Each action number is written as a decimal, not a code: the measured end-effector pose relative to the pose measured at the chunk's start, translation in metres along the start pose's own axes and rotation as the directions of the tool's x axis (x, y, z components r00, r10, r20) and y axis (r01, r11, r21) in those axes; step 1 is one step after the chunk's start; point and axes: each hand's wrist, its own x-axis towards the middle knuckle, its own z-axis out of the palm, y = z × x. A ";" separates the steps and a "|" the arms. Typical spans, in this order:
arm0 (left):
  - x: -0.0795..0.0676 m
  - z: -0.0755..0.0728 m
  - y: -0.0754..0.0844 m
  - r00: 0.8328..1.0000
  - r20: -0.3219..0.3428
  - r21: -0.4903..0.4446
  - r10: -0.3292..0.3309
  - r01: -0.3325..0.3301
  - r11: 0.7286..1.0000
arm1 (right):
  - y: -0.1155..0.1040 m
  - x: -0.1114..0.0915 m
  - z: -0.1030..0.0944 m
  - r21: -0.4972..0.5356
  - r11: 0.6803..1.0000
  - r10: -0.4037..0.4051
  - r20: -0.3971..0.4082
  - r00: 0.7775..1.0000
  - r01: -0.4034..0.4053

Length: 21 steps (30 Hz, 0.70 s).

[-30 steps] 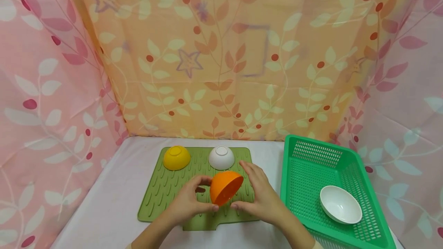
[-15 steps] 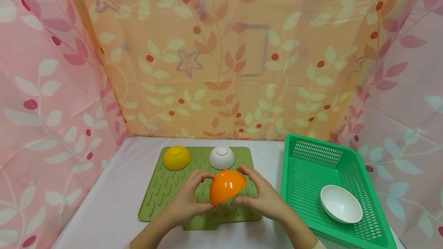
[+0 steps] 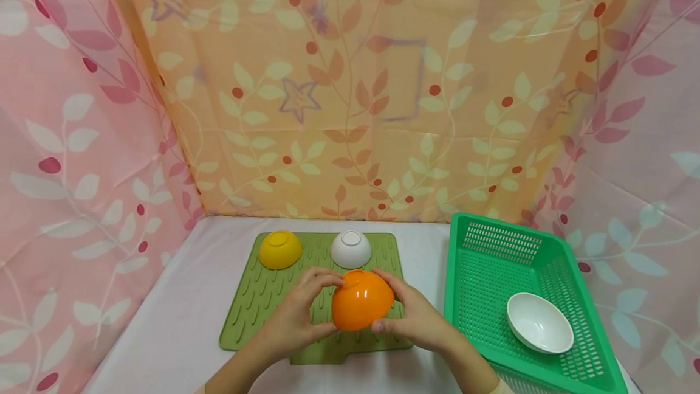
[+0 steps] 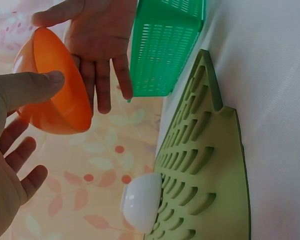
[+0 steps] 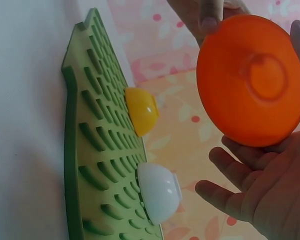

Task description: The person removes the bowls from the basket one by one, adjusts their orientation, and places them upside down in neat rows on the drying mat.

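An orange bowl (image 3: 362, 301) is held tilted in the air above the green draining mat (image 3: 262, 309), its rounded outside toward the head view. My left hand (image 3: 298, 309) grips its left side; in the left wrist view the thumb laps over the rim (image 4: 65, 100). On the other side my right hand (image 3: 415, 315) holds the bowl between thumb and fingers. The right wrist view looks into the bowl's hollow (image 5: 255, 85), with right fingers under its edge. Upside down on the mat's far part rest a yellow bowl (image 3: 280, 251) and a white bowl (image 3: 350, 252).
To the right stands a green plastic basket (image 3: 456, 284) with perforated walls. Inside it lies another white bowl (image 3: 538, 324), facing up. A white cloth (image 3: 164, 321) covers the table, and patterned curtains (image 3: 350, 90) enclose the back and sides.
The orange bowl has turned so its outside faces the head view and its hollow no longer shows there. My right hand has closed in from beside the bowl to hold it.
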 end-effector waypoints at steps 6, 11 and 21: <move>0.000 -0.001 -0.001 0.996 -0.001 0.079 0.084 -0.084 0.993 | -0.001 0.000 0.002 -0.013 0.998 0.067 0.004 0.998 -0.067; 0.000 -0.001 -0.002 0.994 0.001 0.109 0.110 -0.110 0.988 | -0.003 0.000 0.003 -0.004 0.996 0.090 0.004 0.996 -0.090; -0.001 -0.002 -0.003 1.000 -0.007 0.031 0.030 -0.030 0.999 | -0.002 0.000 0.004 0.090 0.996 0.010 -0.066 0.998 -0.004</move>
